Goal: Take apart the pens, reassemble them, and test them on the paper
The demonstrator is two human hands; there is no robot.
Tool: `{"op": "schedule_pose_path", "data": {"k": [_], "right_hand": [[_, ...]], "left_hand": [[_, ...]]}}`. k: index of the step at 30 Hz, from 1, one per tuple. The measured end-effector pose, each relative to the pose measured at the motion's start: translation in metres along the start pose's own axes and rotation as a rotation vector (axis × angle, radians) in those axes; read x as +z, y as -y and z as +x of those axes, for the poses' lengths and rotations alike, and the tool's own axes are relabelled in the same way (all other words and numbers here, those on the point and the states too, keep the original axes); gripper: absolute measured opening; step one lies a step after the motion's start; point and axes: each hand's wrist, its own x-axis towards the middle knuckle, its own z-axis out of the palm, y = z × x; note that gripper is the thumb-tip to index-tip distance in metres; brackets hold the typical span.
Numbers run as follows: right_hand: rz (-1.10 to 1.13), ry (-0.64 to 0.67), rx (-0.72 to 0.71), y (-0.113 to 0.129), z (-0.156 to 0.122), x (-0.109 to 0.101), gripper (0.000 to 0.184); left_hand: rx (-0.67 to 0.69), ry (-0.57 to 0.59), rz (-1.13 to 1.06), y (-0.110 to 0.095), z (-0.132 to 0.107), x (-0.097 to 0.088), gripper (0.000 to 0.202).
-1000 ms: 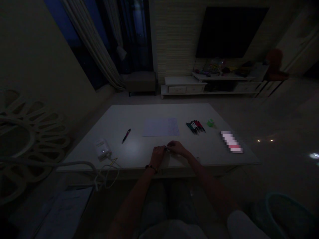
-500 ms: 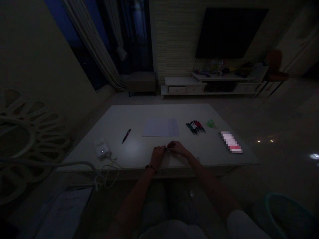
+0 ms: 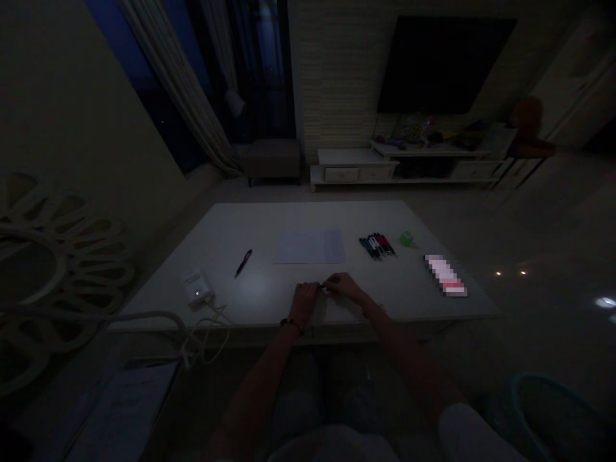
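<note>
The fingers of my left hand (image 3: 304, 303) and right hand (image 3: 342, 288) were closed, pinching opposite ends of a small, slender dark object (image 3: 322, 286), too dim to identify. It was held between them near the front edge of the white table (image 3: 240, 221), nearer me than the paper sheet (image 3: 308, 247) and grouped pens (image 3: 377, 246).

V. dim; soft glare on tabletop (image 3: 262, 282), bright refl. on flr (image 3: 553, 256), phone scrn (image 3: 445, 274) pixelated.
</note>
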Motion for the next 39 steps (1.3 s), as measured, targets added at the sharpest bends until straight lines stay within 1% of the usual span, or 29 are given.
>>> {"op": "schedule_pose_path", "data": {"k": [3, 8, 11, 14, 16, 19, 22, 23, 26, 29, 32, 37, 39], "right_hand": [[0.018, -0.029, -0.018, -0.003, -0.001, -0.009, 0.024], [0.057, -0.075, 0.035, -0.020, -0.009, -0.042, 0.026], [0.088, -0.154, 0.057, -0.030, -0.010, -0.055, 0.026], [0.069, -0.239, 0.065, -0.032, -0.001, -0.051, 0.024], [-0.038, -0.273, 0.044, -0.028, 0.008, -0.042, 0.021], [-0.219, -0.300, -0.067, -0.023, 0.019, -0.028, 0.018], [-0.382, -0.333, -0.193, -0.024, 0.023, -0.022, 0.019], [-0.438, -0.349, -0.202, -0.026, 0.024, -0.022, 0.020], [-0.551, -0.400, -0.156, -0.035, 0.024, -0.023, 0.024], [-0.545, -0.458, -0.156, -0.044, 0.025, -0.024, 0.028], [-0.475, -0.495, -0.170, -0.050, 0.024, -0.027, 0.032], [-0.251, -0.456, -0.124, -0.056, 0.012, -0.038, 0.046], [-0.214, -0.450, -0.105, -0.056, 0.006, -0.042, 0.048]], "left_hand": [[-0.002, 0.009, 0.021, -0.001, 0.001, -0.001, 0.013], [-0.013, 0.007, 0.049, -0.002, 0.001, -0.001, 0.014], [-0.030, 0.009, 0.047, -0.002, 0.002, -0.001, 0.016], [-0.042, 0.017, 0.042, -0.003, 0.002, -0.002, 0.016], [-0.045, 0.022, 0.046, -0.003, 0.002, -0.001, 0.016], [-0.045, 0.014, 0.048, -0.003, 0.002, -0.001, 0.016], [-0.033, 0.002, 0.036, -0.003, 0.001, -0.001, 0.015], [-0.031, -0.001, 0.032, -0.003, 0.001, -0.001, 0.015], [-0.036, -0.006, 0.027, -0.003, 0.001, -0.001, 0.015], [-0.035, -0.006, 0.025, -0.002, 0.002, 0.001, 0.015], [-0.034, -0.002, 0.031, -0.002, 0.002, 0.002, 0.015], [-0.036, -0.007, 0.021, -0.003, 0.002, 0.001, 0.015], [-0.032, -0.005, 0.016, -0.002, 0.002, 0.001, 0.015]]}}
